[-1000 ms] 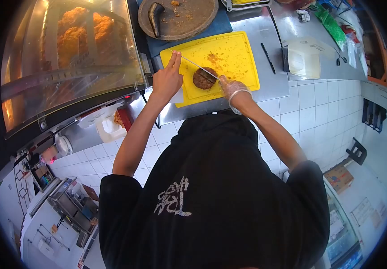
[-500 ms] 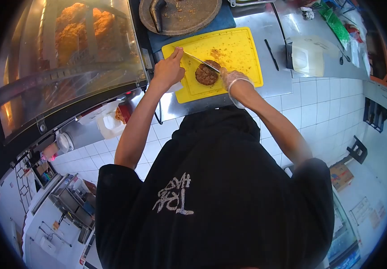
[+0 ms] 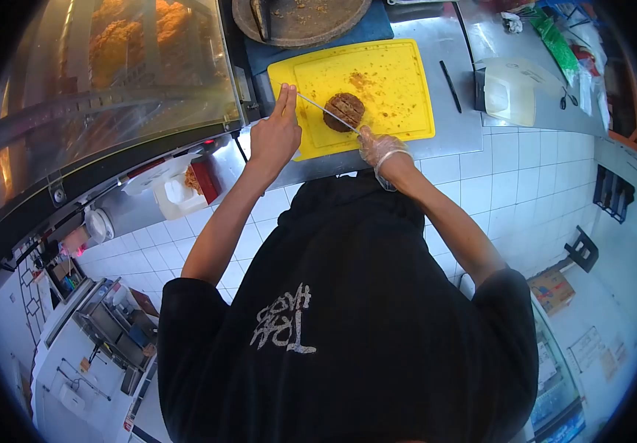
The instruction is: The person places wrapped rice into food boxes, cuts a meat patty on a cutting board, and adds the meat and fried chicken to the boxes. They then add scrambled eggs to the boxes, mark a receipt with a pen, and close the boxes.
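Note:
A round brown meat patty (image 3: 349, 102) with cut lines across its top lies on the yellow cutting board (image 3: 399, 92). My right hand (image 3: 383, 150), in a clear plastic glove, is closed around the handle of a knife (image 3: 316, 104). Its blade slants across the lower left part of the patty, with the tip pointing up and left. At the board's left edge is my bare left hand (image 3: 277, 131), two fingers stretched out together and their tips close to the knife tip. The other fingers of that hand are bent, partly hidden.
Behind the board stands a round stone mortar (image 3: 311, 22) with a dark pestle (image 3: 261, 18). A black pen-like stick (image 3: 450, 86) and an open box (image 3: 509, 96) are to the right. A glass cabinet with fried food (image 3: 134, 44) rises at left, above a red-edged box (image 3: 201, 179).
The knife blade has shifted from the patty's upper right part to its lower left part. My left fingertips have come away from the blade's tip, and my right hand has moved slightly down.

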A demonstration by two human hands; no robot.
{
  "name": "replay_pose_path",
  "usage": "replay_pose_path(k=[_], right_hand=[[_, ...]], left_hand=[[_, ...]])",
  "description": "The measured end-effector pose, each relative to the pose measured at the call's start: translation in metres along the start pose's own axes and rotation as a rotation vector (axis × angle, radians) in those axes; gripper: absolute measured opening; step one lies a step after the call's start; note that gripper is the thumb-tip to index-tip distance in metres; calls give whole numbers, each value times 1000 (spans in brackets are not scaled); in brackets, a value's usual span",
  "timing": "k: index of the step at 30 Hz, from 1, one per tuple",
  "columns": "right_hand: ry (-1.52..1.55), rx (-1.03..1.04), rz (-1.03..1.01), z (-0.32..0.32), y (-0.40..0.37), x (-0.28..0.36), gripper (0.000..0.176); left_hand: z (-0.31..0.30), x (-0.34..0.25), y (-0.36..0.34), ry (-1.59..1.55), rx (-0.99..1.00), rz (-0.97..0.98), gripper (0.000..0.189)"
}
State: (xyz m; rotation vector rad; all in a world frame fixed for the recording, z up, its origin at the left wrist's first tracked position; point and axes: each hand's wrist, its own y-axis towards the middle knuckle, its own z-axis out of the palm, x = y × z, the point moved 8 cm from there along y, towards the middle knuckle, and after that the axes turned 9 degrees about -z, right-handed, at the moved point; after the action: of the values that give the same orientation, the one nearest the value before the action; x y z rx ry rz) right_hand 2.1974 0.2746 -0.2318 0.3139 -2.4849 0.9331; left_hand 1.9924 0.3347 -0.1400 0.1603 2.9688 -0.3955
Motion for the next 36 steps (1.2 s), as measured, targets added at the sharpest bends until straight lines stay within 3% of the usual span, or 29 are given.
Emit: replay_pose_path(k=[2, 4, 8, 10, 14, 16, 18, 22, 25, 27, 28, 31, 32, 34, 36], right_hand=[[-80, -36, -58, -1, 0, 6, 40], [-81, 41, 51, -5, 1, 11, 38], [-119, 89, 26, -9, 1, 22, 37], [-24, 81, 131, -18, 1, 24, 34], [-160, 84, 72, -32, 11, 30, 38], [-244, 43, -7, -70, 2, 42, 39], [-516, -62, -237, -72, 17, 26, 41], [-471, -76, -112, -121, 25, 14, 48], [-563, -45, -105, -96, 47, -6, 53], [-720, -270, -162, -86, 43, 12, 61], [-585, -289, -117, -80, 34, 34, 65], [-533, -453, -148, -56, 10, 96, 57], [-532, -454, -141, -57, 17, 108, 57], [-424, -50, 71, -44, 39, 102, 53], [-392, -92, 63, -38, 54, 95, 51]], left_hand=[[5, 2, 3, 10, 20, 4, 73], [14, 8, 8, 21, 34, 6, 74], [31, 14, 16, 3, 60, 29, 76], [33, 16, 19, -14, 54, 28, 77], [28, 22, 27, -68, -7, 95, 70], [10, 12, 25, -81, -11, 94, 67], [-32, 1, -1, -182, -9, -133, 57], [-53, 3, -46, -360, -159, -197, 50], [-36, 21, -77, -339, -36, -374, 50], [-19, 40, -95, -383, -28, -411, 47], [-5, 50, -103, -438, 29, -434, 47], [7, 68, -119, -515, 92, -460, 46], [10, 75, -125, -595, 143, -516, 46], [15, 87, -134, -687, 171, -585, 45], [16, 91, -137, -761, 148, -548, 42]])
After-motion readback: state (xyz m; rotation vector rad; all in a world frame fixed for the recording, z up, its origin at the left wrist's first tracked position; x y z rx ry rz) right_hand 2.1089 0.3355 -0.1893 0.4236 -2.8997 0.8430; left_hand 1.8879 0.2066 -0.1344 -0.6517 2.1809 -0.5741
